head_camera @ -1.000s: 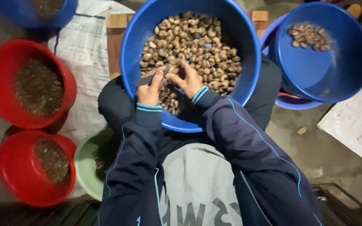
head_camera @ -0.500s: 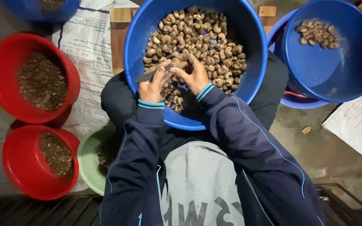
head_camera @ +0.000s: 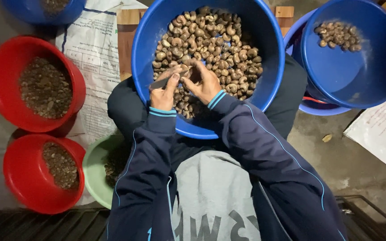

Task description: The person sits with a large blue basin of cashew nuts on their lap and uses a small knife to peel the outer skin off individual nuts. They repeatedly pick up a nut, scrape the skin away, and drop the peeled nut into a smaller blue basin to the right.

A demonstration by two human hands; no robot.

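Blue basin [head_camera: 273,67] in our lap, full of brown nuts [head_camera: 211,44]; our left hand [head_camera: 164,91] grips a small blade [head_camera: 159,82], right hand [head_camera: 204,82] pinches one nut [head_camera: 184,71] just above. White printed sack [head_camera: 94,49] lies left.

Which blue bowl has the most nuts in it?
The big round blue plastic basin on the person's lap, where both hands work. It is heaped with brown nuts, while the blue plastic basin on the right holds only a small cluster.
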